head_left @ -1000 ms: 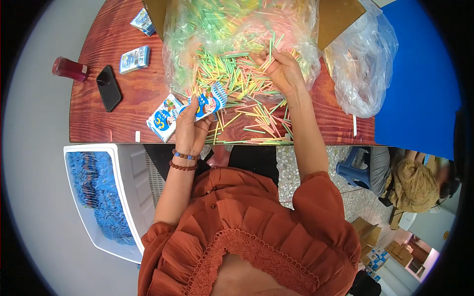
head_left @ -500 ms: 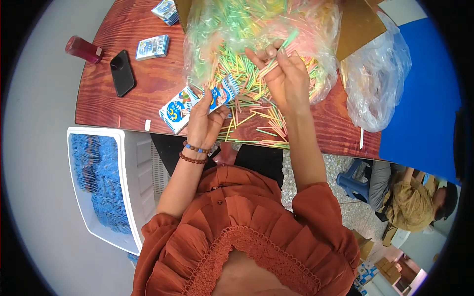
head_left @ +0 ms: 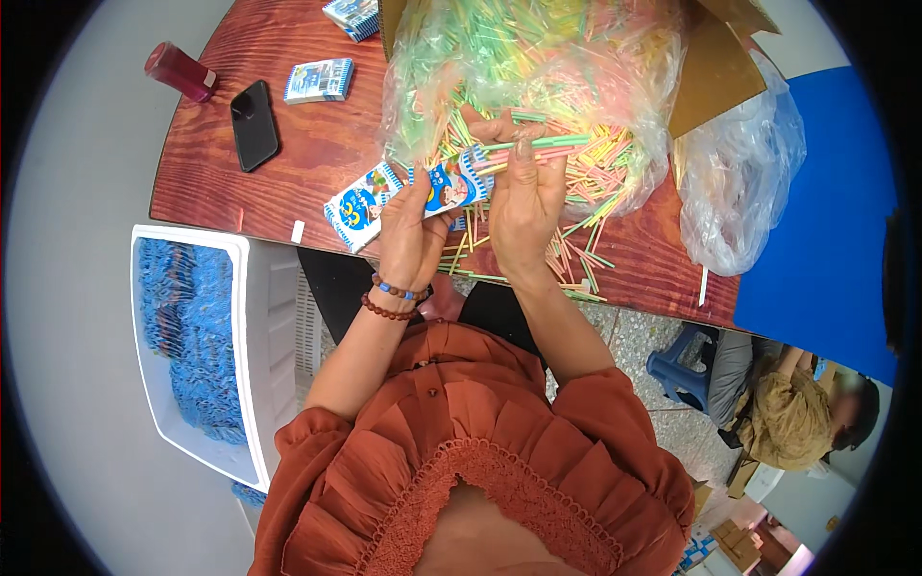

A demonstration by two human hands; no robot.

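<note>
My left hand (head_left: 408, 235) grips a small blue-and-white printed packet (head_left: 448, 186) between thumb and fingers. Close to its left is a second packet of the same look (head_left: 357, 209), flat at the table's front. In my right hand (head_left: 526, 206) is a little bundle of thin pastel sticks (head_left: 549, 148), green, pink and yellow, pinched under the thumb. The bundle's left ends are at the packet's right end; whether any are inside I cannot tell. Behind both hands, a heap of loose sticks (head_left: 600, 158) spills from a clear plastic bag (head_left: 413, 106).
A cardboard box (head_left: 715, 91) holds the bag. On the wooden table (head_left: 206, 173) are a phone (head_left: 254, 125), a red bottle (head_left: 181, 72) and more packets (head_left: 319, 81). A white foam box (head_left: 245, 365) with blue contents stands at left. A person (head_left: 792, 413) sits at right.
My right hand has moved left and down with the sticks, from above the heap to the packet in my left hand. The whole view has shifted slightly.
</note>
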